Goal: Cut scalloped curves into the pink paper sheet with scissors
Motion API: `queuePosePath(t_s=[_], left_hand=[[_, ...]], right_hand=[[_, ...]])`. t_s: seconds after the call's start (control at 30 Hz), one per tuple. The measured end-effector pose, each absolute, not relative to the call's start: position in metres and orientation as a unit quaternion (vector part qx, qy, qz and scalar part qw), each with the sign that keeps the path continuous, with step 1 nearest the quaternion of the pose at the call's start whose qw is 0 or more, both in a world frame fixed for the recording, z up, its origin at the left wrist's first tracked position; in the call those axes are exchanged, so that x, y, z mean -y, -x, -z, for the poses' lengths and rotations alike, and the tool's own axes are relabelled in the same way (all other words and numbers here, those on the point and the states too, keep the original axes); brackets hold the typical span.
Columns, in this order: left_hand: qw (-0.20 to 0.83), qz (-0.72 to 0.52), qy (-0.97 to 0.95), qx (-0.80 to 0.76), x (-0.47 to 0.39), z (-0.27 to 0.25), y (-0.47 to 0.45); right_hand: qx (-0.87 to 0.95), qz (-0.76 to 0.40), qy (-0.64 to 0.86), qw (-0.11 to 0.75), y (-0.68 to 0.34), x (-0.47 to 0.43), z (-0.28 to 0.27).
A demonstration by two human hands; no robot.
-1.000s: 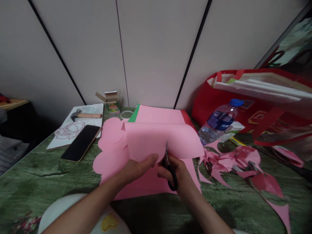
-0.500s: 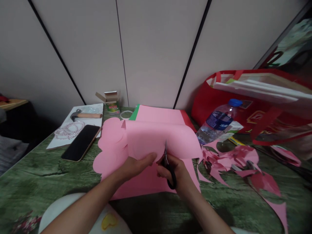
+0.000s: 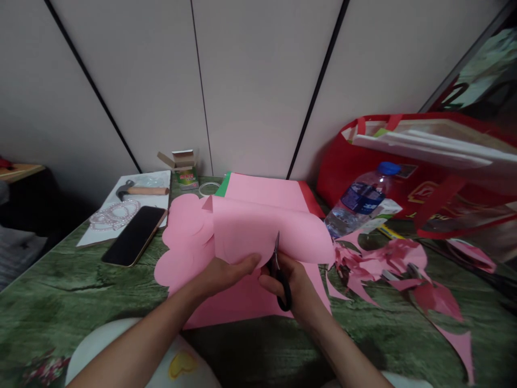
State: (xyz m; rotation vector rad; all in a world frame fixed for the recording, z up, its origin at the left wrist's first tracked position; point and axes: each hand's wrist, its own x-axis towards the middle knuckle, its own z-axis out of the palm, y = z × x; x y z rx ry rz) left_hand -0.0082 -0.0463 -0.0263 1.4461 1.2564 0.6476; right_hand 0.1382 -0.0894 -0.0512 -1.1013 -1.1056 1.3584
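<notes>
A sheet of pink paper (image 3: 246,229) curls up in front of me, its lower edge pinched by my left hand (image 3: 232,273). Black-handled scissors (image 3: 284,288) are gripped in my right hand (image 3: 297,285), their blades on the sheet just right of my left thumb. Beneath lies more pink paper (image 3: 250,307), flat on the table. Several rounded pink cut-outs (image 3: 183,248) overlap to the left of the sheet. The fingers of my left hand behind the paper are hidden.
Pink scraps (image 3: 388,264) litter the right side, near a water bottle (image 3: 359,199) and a red bag (image 3: 347,156). On the left are a phone (image 3: 134,236), a hammer (image 3: 145,190), a bead string (image 3: 114,215) and a small open box (image 3: 186,175). A wall panel (image 3: 250,91) stands behind.
The held paper's left side has shifted slightly to the right and curls a little more. Both hands stay nearly in place, with the scissors still at the sheet.
</notes>
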Motion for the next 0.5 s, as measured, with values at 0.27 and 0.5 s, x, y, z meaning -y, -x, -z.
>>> queuePosePath(t_s=[0.27, 0.5], left_hand=[[0.514, -0.26, -0.606, -0.549, 0.043, 0.033, 0.011], [0.507, -0.283, -0.614, -0.534, 0.041, 0.038, 0.013]], right_hand=[[0.464, -0.559, 0.46, 0.511, -0.139, 0.088, 0.056], [0.473, -0.557, 0.452, 0.513, -0.139, 0.089, 0.057]])
